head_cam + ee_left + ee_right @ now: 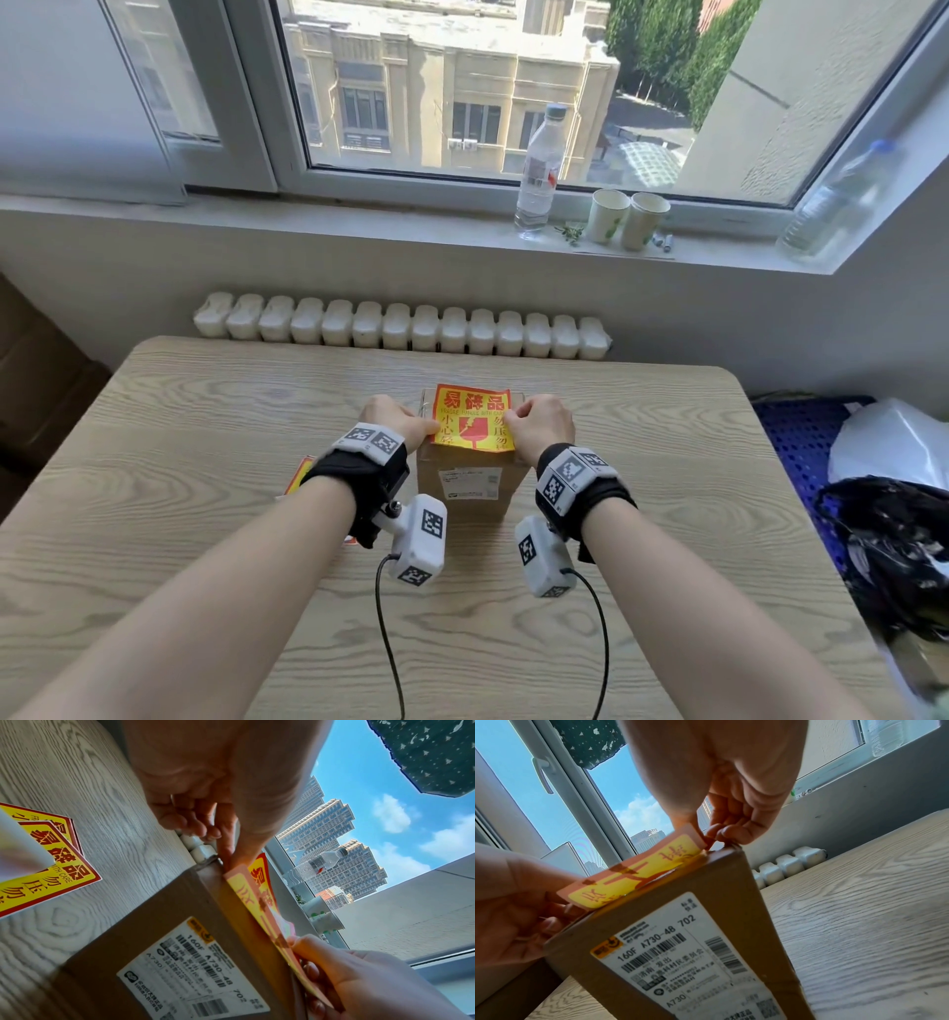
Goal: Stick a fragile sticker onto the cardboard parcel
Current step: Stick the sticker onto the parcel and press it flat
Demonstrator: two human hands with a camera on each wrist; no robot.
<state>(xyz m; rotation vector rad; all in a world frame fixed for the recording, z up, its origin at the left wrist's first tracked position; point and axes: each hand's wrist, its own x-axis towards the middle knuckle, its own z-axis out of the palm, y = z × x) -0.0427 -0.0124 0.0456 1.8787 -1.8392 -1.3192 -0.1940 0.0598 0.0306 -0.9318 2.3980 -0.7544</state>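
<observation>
A brown cardboard parcel (464, 478) with a white shipping label on its near side stands at the middle of the wooden table. A yellow and red fragile sticker (472, 419) hovers just over the parcel's top, its near edge down close to the top. My left hand (395, 419) pinches the sticker's left edge and my right hand (539, 424) pinches its right edge. From the left wrist, the sticker (259, 900) is seen edge-on along the parcel (164, 939). The right wrist view shows the sticker (634, 876) with its underside lifted off the parcel (706, 902).
More fragile stickers (43, 860) lie on the table (179, 462) left of the parcel, partly behind my left wrist. A radiator (400, 329) runs behind the table. A water bottle (539, 174) and two paper cups (624, 218) stand on the windowsill. Bags (883, 539) sit at the right.
</observation>
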